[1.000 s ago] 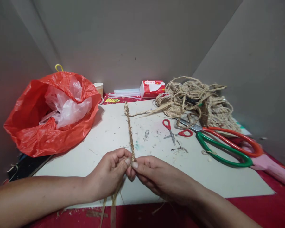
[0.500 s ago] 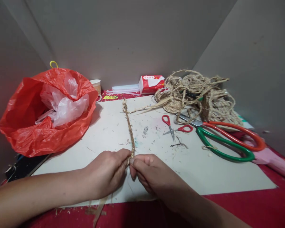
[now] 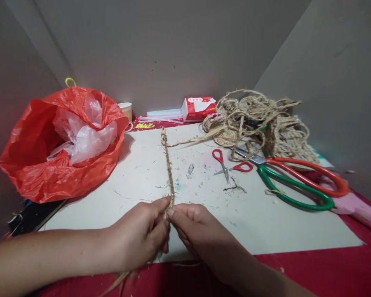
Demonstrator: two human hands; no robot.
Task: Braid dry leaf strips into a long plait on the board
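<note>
A thin braided straw cord [image 3: 169, 169] runs from a knotted far end on the white board [image 3: 136, 165] down to my fingers. My left hand [image 3: 142, 231] pinches its near end from the left, fingers curled. From the right, my right hand [image 3: 200, 231] pinches the same end between thumb and forefinger. The two hands almost touch, and they hide the strands between them. Loose flat straw strands [image 3: 117, 284] hang below my left hand over the red cloth. At the far knot, another braid [image 3: 188, 141] leads off right toward a tangled pile.
A heap of braided straw cord [image 3: 259, 119] lies at the back right. Small red scissors [image 3: 225, 167] lie open, beside large scissors with red and green handles [image 3: 293, 181]. A red plastic bag [image 3: 27, 165] stands left; a paper cup [image 3: 126, 110] and tissue pack [image 3: 198, 108] are behind.
Both hands stay at the cord's near end. My left fingers have curled further around it and my right fingers have shifted slightly. The loose strands below have swung left.
</note>
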